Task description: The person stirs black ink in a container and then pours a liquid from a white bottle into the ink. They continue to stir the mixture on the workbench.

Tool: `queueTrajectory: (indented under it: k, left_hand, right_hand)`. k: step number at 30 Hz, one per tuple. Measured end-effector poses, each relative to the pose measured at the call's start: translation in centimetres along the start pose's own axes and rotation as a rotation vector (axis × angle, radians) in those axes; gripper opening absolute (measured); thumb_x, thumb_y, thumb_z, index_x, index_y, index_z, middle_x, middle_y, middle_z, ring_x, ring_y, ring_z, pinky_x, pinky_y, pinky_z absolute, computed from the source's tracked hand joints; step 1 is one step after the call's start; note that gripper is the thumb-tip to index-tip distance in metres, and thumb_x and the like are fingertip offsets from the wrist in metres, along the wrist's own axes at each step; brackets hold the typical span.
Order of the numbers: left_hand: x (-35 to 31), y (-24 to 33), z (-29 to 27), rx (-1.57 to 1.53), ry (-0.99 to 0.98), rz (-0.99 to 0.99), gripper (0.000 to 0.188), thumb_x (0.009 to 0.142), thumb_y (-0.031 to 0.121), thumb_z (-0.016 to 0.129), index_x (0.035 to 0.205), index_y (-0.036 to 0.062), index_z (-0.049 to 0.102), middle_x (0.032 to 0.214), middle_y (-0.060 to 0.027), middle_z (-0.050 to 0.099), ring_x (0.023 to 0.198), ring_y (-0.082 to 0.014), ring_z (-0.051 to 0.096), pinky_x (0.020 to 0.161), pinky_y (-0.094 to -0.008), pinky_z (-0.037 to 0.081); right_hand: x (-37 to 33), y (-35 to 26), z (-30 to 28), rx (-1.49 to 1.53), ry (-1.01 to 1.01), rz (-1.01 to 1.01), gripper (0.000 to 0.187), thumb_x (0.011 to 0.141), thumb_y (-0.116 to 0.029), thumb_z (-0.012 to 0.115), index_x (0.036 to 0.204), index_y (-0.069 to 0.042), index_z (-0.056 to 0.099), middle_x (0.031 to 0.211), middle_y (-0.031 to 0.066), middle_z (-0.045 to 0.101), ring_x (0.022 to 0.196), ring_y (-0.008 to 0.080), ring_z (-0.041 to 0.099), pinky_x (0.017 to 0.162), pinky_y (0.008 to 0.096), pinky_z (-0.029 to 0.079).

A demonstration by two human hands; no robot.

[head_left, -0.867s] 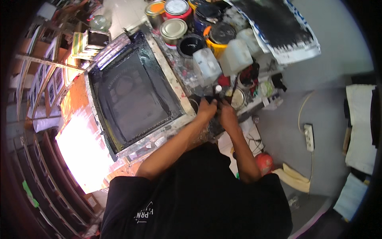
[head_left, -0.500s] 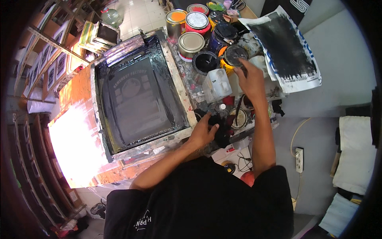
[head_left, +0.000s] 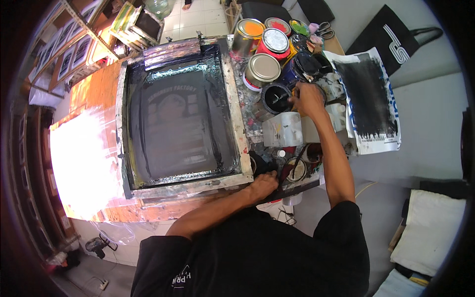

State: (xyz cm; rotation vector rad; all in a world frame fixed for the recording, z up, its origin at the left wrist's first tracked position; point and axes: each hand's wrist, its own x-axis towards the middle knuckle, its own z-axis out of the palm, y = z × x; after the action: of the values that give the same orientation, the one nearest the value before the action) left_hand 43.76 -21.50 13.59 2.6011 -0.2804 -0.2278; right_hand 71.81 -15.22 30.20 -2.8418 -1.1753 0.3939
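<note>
My right hand (head_left: pixel 308 99) reaches over the ink containers, its fingers bent together beside the rim of an open tub of black ink (head_left: pixel 275 99). What they pinch, if anything, is hidden. A pale streak shows in the ink; I cannot tell whether it is a tool or a reflection. My left hand (head_left: pixel 264 186) is closed on the edge of a black cloth (head_left: pixel 263 163), at the near right corner of the screen-printing frame (head_left: pixel 237 114). Dark ink smears the mesh (head_left: pixel 175 126) of that frame, where a faint design shows. A squeegee (head_left: pixel 172 52) rests across its far end.
Paint cans, including a closed metal one (head_left: pixel 262 68), crowd the cart beyond my right hand. A translucent plastic container (head_left: pixel 282 129) and a round lid (head_left: pixel 296 170) stand nearer. An ink-blackened sheet (head_left: pixel 367 96) hangs over the right side. Racks (head_left: pixel 64 44) stand at left.
My right hand has moved from the dark lid on the yellow can to beside the black ink tub. My left hand's fingers have curled in at the cloth. The view has shifted.
</note>
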Motion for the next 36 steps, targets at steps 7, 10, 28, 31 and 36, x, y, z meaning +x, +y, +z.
queueTrajectory:
  k: [7,10,28,31,36]
  left_hand:
    - [0.8,0.0,1.1,-0.035,0.130,-0.046,0.022,0.075,0.011,0.069,0.094,0.0012,0.075,0.107,-0.0159,0.064,0.105,-0.0321,0.062,0.086,-0.0413,0.053]
    - [1.2,1.0,2.0,-0.145,0.105,-0.089,0.053,0.076,0.017,0.076,0.124,-0.0001,0.065,0.119,-0.0185,0.060,0.114,-0.0349,0.055,0.094,-0.0413,0.046]
    - [-35.1,0.3,-20.1,-1.124,1.582,-0.413,0.049,0.101,0.024,0.062,0.142,-0.0004,0.051,0.126,-0.0154,0.065,0.101,-0.0232,0.066,0.085,-0.0336,0.054]
    - [-41.6,2.3,-18.1,-1.569,1.721,-0.040,0.053,0.101,0.023,0.061,0.143,-0.0051,0.045,0.130,-0.0165,0.060,0.111,-0.0222,0.061,0.087,-0.0334,0.053]
    - [-52.6,4.2,-8.2,-1.402,1.930,-0.303,0.020,0.097,0.006,0.065,0.116,0.0003,0.062,0.103,-0.0069,0.064,0.080,-0.0107,0.056,0.069,-0.0233,0.046]
  right_hand:
    - [0.6,2.3,1.5,0.204,0.072,-0.368,0.036,0.072,-0.011,0.084,0.103,-0.002,0.067,0.098,0.0186,0.066,0.092,0.0415,0.065,0.083,0.0490,0.052]
    - [1.2,2.9,2.2,0.100,0.177,-0.410,0.041,0.074,-0.008,0.082,0.112,-0.004,0.067,0.108,0.0192,0.066,0.096,0.0414,0.066,0.084,0.0480,0.052]
    - [-16.8,-17.2,-11.7,1.365,0.807,-0.980,0.112,0.091,-0.083,0.033,0.148,0.013,0.034,0.153,0.0326,0.039,0.143,0.0423,0.039,0.121,0.0554,0.023]
    - [-23.8,-22.0,-8.3,1.782,0.359,-1.029,0.111,0.090,-0.083,0.034,0.146,0.013,0.037,0.150,0.0343,0.042,0.140,0.0471,0.042,0.119,0.0590,0.026]
    - [-30.7,-24.9,2.5,0.980,0.633,-0.670,0.028,0.099,-0.013,0.066,0.118,0.007,0.067,0.124,0.0206,0.067,0.098,0.0266,0.071,0.089,0.0383,0.057]
